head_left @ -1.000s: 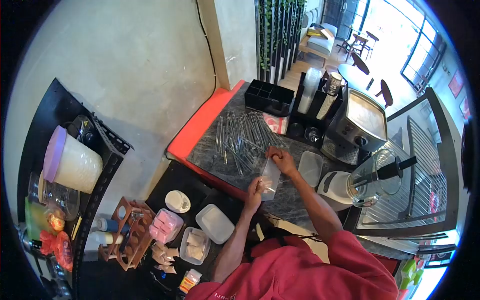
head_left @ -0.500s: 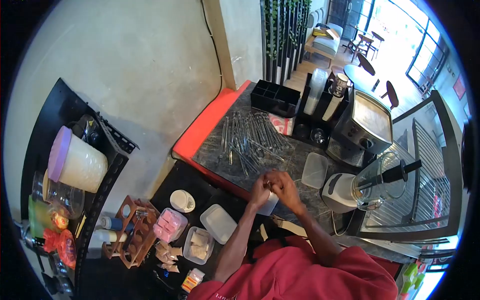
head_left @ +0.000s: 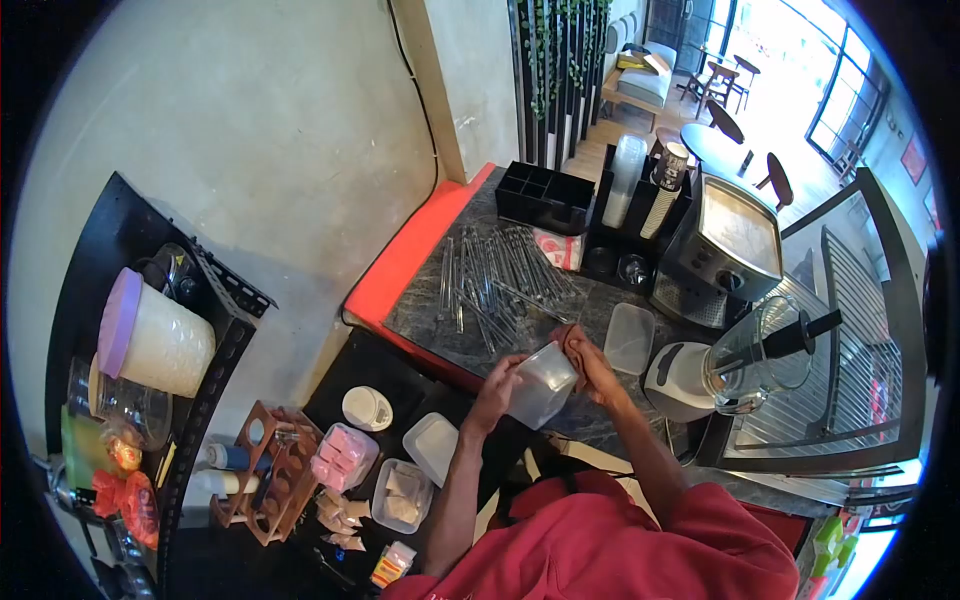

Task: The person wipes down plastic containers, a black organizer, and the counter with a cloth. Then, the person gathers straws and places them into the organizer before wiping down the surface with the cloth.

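A clear plastic container [head_left: 543, 385] is tilted between my hands over the counter's front edge. My left hand [head_left: 493, 392] grips its left side. My right hand [head_left: 590, 368] is at its right side, with the fingers closed around a reddish-brown cloth [head_left: 566, 336] pressed to the rim. Just beyond lies a loose pile of clear wrapped straws [head_left: 500, 275] on the dark marbled counter [head_left: 425, 325]. A translucent lid [head_left: 630, 338] lies flat to the right of my right hand.
Right of the counter stand a blender [head_left: 690, 378], a steel coffee machine [head_left: 725, 240] and a cup holder [head_left: 640, 195]. A black organizer [head_left: 545, 196] is at the back. Lower left are a white scale [head_left: 367, 408], a pink-filled tub [head_left: 343, 458] and a wooden rack [head_left: 268, 480].
My hands were close together and have moved apart. The container between them is turned and shows much more of itself. The reddish-brown cloth has come into view at my right hand.
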`<action>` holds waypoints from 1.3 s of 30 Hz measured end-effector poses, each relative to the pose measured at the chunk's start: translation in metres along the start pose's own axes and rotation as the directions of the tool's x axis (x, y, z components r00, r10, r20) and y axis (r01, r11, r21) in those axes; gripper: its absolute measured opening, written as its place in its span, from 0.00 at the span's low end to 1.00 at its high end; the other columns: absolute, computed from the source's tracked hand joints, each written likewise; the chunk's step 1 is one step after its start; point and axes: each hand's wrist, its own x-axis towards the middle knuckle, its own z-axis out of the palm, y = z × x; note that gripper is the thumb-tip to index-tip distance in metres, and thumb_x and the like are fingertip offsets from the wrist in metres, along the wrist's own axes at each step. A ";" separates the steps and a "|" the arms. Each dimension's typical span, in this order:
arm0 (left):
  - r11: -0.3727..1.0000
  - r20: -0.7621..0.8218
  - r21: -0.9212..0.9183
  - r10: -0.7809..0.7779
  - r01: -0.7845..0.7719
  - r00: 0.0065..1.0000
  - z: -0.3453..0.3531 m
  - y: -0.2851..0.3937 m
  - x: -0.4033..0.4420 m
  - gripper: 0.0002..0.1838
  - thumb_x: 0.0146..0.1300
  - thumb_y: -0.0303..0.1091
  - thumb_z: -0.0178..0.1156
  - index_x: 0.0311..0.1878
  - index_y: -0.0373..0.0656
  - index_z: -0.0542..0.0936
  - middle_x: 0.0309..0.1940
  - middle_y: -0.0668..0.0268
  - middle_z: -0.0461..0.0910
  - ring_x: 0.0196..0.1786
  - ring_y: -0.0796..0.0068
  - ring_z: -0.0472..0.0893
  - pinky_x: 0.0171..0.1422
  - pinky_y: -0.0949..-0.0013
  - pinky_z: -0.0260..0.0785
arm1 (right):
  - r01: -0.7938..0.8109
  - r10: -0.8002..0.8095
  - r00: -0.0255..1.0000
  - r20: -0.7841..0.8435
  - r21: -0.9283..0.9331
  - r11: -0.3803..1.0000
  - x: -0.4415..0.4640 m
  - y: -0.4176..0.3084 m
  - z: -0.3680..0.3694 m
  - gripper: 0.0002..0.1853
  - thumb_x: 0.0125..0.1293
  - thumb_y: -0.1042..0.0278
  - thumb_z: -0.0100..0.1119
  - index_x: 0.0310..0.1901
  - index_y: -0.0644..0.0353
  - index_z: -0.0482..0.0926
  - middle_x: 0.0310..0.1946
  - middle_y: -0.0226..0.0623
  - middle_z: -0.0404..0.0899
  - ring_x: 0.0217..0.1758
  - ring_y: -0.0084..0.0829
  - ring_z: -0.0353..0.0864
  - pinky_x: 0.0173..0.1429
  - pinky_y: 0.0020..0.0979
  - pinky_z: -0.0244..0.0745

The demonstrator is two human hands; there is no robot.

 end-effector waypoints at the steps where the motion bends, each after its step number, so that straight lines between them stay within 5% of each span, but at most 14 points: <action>1: 1.000 -0.003 -0.001 -0.001 0.001 1.000 0.003 0.001 0.001 0.19 0.74 0.34 0.52 0.64 0.39 0.68 0.47 0.63 0.81 0.52 0.75 0.78 0.58 0.67 0.69 | 0.139 -0.152 0.983 -0.103 -0.124 0.983 0.002 -0.002 0.004 0.20 0.73 0.54 0.49 0.61 0.53 0.75 0.51 0.30 0.80 0.49 0.26 0.80 0.51 0.29 0.77; 5: 0.924 -0.050 0.381 0.027 -0.006 0.998 0.043 0.014 0.013 0.15 0.72 0.29 0.52 0.59 0.35 0.72 0.45 0.60 0.82 0.47 0.67 0.82 0.52 0.64 0.73 | 0.446 -0.613 0.775 -0.152 -0.555 0.702 0.010 0.000 0.019 0.18 0.70 0.63 0.55 0.57 0.63 0.76 0.49 0.36 0.80 0.50 0.26 0.78 0.55 0.28 0.72; 7: 0.426 0.027 0.884 0.364 -0.193 0.931 0.047 0.009 0.024 0.16 0.68 0.28 0.56 0.57 0.34 0.72 0.41 0.58 0.82 0.44 0.57 0.82 0.47 0.58 0.74 | 0.457 -0.719 0.686 -0.106 -0.707 0.540 0.003 -0.006 0.029 0.21 0.70 0.63 0.56 0.58 0.68 0.74 0.50 0.40 0.80 0.53 0.29 0.78 0.57 0.30 0.72; 9: 0.400 0.061 0.886 0.404 -0.236 0.913 0.052 0.014 0.026 0.16 0.65 0.26 0.58 0.55 0.36 0.74 0.41 0.57 0.79 0.47 0.52 0.79 0.52 0.55 0.71 | 0.512 -0.738 0.669 -0.091 -0.664 0.545 -0.016 -0.018 0.038 0.20 0.68 0.65 0.57 0.56 0.69 0.74 0.47 0.42 0.81 0.51 0.31 0.78 0.55 0.32 0.72; 12: -0.129 0.266 0.964 0.497 -0.233 0.826 0.055 0.004 0.025 0.13 0.59 0.25 0.57 0.48 0.40 0.76 0.40 0.58 0.74 0.51 0.58 0.75 0.57 0.56 0.64 | 0.451 -0.723 0.690 -0.020 -0.769 0.452 -0.022 -0.018 0.029 0.18 0.68 0.66 0.57 0.55 0.67 0.75 0.43 0.39 0.80 0.50 0.25 0.76 0.55 0.28 0.71; 15: -0.242 0.289 0.950 0.441 -0.197 0.850 0.053 -0.019 0.031 0.10 0.60 0.25 0.57 0.46 0.40 0.77 0.40 0.58 0.73 0.50 0.59 0.75 0.60 0.54 0.64 | 0.495 -0.775 0.628 0.065 -0.802 0.335 -0.019 -0.006 0.019 0.17 0.66 0.69 0.57 0.56 0.66 0.75 0.45 0.42 0.78 0.51 0.30 0.76 0.56 0.31 0.71; 25: -0.089 0.421 0.902 0.390 -0.421 0.819 0.018 -0.050 0.003 0.18 0.56 0.35 0.63 0.49 0.37 0.76 0.47 0.57 0.75 0.55 0.51 0.73 0.66 0.47 0.60 | 0.482 -0.598 0.698 0.393 -0.876 -0.013 -0.011 -0.047 0.073 0.25 0.63 0.70 0.61 0.62 0.57 0.68 0.58 0.52 0.68 0.58 0.57 0.70 0.57 0.47 0.71; 27: 0.236 0.154 0.922 0.506 -0.308 0.848 0.013 -0.043 0.012 0.37 0.56 0.46 0.69 0.65 0.39 0.66 0.63 0.47 0.64 0.66 0.44 0.64 0.72 0.42 0.52 | 0.364 -0.520 0.792 0.319 -0.931 -0.018 0.013 -0.031 0.068 0.25 0.64 0.66 0.60 0.62 0.58 0.66 0.58 0.52 0.67 0.58 0.58 0.70 0.58 0.47 0.71; 28: 0.238 0.151 0.922 0.506 -0.306 0.849 0.011 -0.046 0.017 0.37 0.56 0.46 0.69 0.65 0.39 0.66 0.63 0.47 0.64 0.66 0.44 0.64 0.72 0.42 0.52 | 0.240 -0.435 0.870 0.232 -0.970 -0.037 0.031 -0.019 0.061 0.26 0.65 0.62 0.59 0.63 0.58 0.65 0.58 0.52 0.67 0.59 0.58 0.69 0.59 0.47 0.70; 30: 0.093 0.040 0.991 0.490 -0.098 0.871 0.012 -0.056 0.028 0.62 0.42 0.60 0.74 0.72 0.31 0.54 0.67 0.39 0.60 0.69 0.41 0.61 0.74 0.45 0.51 | 0.156 -0.367 0.910 0.194 -0.979 -0.132 0.071 0.020 0.014 0.28 0.68 0.57 0.53 0.67 0.58 0.61 0.64 0.54 0.63 0.63 0.61 0.67 0.63 0.48 0.68; 32: 0.118 -0.001 0.991 0.438 -0.056 0.899 0.020 -0.055 0.038 0.68 0.38 0.63 0.75 0.73 0.29 0.49 0.69 0.36 0.54 0.72 0.38 0.57 0.74 0.44 0.49 | 0.196 -0.334 0.823 0.459 -0.782 -0.592 0.129 0.086 -0.030 0.35 0.68 0.58 0.51 0.72 0.65 0.53 0.69 0.60 0.57 0.67 0.64 0.61 0.71 0.48 0.60; 34: 0.153 -0.057 0.988 0.392 -0.004 0.918 0.022 -0.067 0.043 0.74 0.34 0.64 0.76 0.74 0.28 0.45 0.73 0.36 0.47 0.75 0.39 0.52 0.77 0.44 0.44 | 0.206 -0.213 0.911 0.352 -0.839 -0.503 0.103 0.058 -0.004 0.37 0.67 0.57 0.50 0.72 0.67 0.53 0.73 0.58 0.53 0.73 0.60 0.54 0.76 0.47 0.51; 37: 0.205 -0.117 0.978 0.415 0.033 0.902 0.013 -0.073 0.047 0.73 0.34 0.62 0.77 0.74 0.28 0.45 0.74 0.39 0.47 0.76 0.44 0.51 0.78 0.45 0.41 | 0.373 -0.038 0.896 0.443 -0.796 -0.477 0.084 0.014 0.020 0.28 0.66 0.58 0.50 0.65 0.61 0.69 0.66 0.52 0.67 0.68 0.52 0.67 0.62 0.47 0.71; 39: 0.148 -0.101 0.988 0.350 0.052 0.931 0.008 -0.076 0.047 0.74 0.35 0.65 0.75 0.75 0.30 0.42 0.75 0.41 0.45 0.77 0.45 0.49 0.79 0.46 0.40 | 0.416 0.441 0.882 0.166 -0.715 -0.562 0.049 -0.023 0.065 0.22 0.59 0.58 0.57 0.52 0.62 0.80 0.59 0.51 0.75 0.61 0.49 0.75 0.57 0.47 0.75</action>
